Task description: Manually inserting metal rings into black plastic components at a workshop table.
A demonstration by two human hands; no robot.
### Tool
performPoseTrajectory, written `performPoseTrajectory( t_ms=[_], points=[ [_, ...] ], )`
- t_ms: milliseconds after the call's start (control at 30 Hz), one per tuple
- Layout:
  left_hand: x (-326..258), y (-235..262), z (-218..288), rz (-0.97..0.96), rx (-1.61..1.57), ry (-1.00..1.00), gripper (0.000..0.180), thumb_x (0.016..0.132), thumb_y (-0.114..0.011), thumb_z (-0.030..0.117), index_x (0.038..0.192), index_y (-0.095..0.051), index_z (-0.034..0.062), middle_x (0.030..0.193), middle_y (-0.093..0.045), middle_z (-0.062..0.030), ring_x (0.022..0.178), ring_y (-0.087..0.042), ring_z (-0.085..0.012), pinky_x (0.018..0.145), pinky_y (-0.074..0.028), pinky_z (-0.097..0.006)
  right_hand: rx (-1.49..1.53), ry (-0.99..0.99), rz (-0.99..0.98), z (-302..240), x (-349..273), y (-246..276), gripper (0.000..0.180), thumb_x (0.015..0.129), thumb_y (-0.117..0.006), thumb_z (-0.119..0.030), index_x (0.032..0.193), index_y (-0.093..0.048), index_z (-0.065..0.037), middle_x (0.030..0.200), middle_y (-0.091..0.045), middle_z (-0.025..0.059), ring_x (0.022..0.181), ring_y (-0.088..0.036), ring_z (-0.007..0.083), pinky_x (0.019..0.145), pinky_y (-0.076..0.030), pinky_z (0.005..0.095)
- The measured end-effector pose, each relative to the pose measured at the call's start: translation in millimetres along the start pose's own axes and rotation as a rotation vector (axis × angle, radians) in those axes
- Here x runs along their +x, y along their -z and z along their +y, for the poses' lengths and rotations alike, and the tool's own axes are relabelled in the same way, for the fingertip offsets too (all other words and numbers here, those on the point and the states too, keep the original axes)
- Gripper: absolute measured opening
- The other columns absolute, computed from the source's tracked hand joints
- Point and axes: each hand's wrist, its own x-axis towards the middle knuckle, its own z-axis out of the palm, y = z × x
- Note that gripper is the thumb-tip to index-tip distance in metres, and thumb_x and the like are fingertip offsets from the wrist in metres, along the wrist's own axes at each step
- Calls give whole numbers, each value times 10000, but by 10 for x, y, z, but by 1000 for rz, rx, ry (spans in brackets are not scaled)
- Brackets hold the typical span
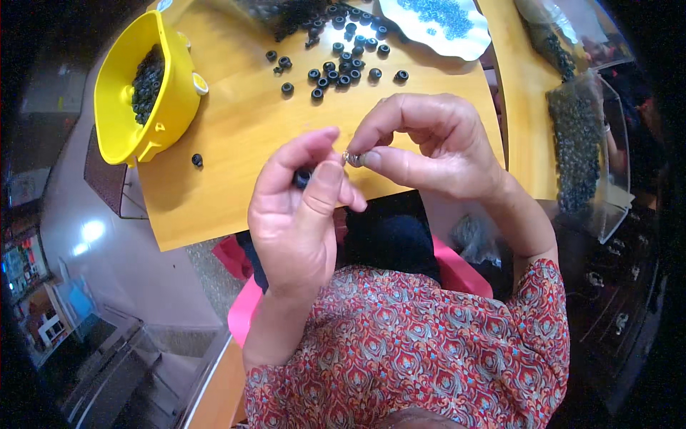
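Over the near part of the table, my two hands meet. My right hand [436, 146] pinches a small shiny metal piece [351, 159], coil-like, between thumb and forefinger. Curled fingers of my left hand [293, 211] hold a small black round part [303, 176], mostly hidden behind the thumb. The left fingertips come right up to the metal piece; whether they touch it I cannot tell. Beyond the hands, several black ring-shaped parts [344, 80] lie scattered on the wooden table [221, 136]. One lone black part [197, 161] sits to the left.
At the left stands a yellow tub [175, 107] with black parts inside. A white wavy-edged plate [468, 43] at the far right carries small clear-blue pieces [439, 16]. Further right, a clear plastic bag [575, 143] of dark parts rests on another wooden surface [525, 107].
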Motion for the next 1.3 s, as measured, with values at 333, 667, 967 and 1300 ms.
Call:
performPoseTrajectory(
  t_ms=[333,667,967,1300],
  points=[
    [-79,53,-99,32,250,-183,188,847,-641,-7,1033,-611,-4,914,-536,-36,628,-499,-54,530,-414,-173,254,-144,4,-28,-30,-104,151,815,-661,27,960,-621,36,922,-639,67,878,-605,117,784,-478,243],
    [-171,63,-61,0,115,-156,84,861,-626,3,937,-592,-6,880,-518,-47,606,-495,-83,507,-405,-190,-542,585,102,-18,-39,-136,267,691,-762,-56,937,-671,-5,786,-621,66,692,-610,193,604,-476,289],
    [-240,120,-45,-91,427,-329,85,890,-611,80,890,-558,13,830,-495,-36,677,-490,-97,598,-413,-213,-756,881,47,-94,-34,-123,280,645,-758,-109,881,-665,11,794,-599,78,675,-560,215,567,-424,301],
    [-295,147,-71,-80,739,-430,105,880,-609,91,851,-544,13,785,-513,-66,713,-473,-168,652,-409,-262,-797,592,-68,-83,-132,-89,310,649,-725,-234,852,-623,-23,783,-549,53,690,-539,220,611,-398,323]
  ],
)
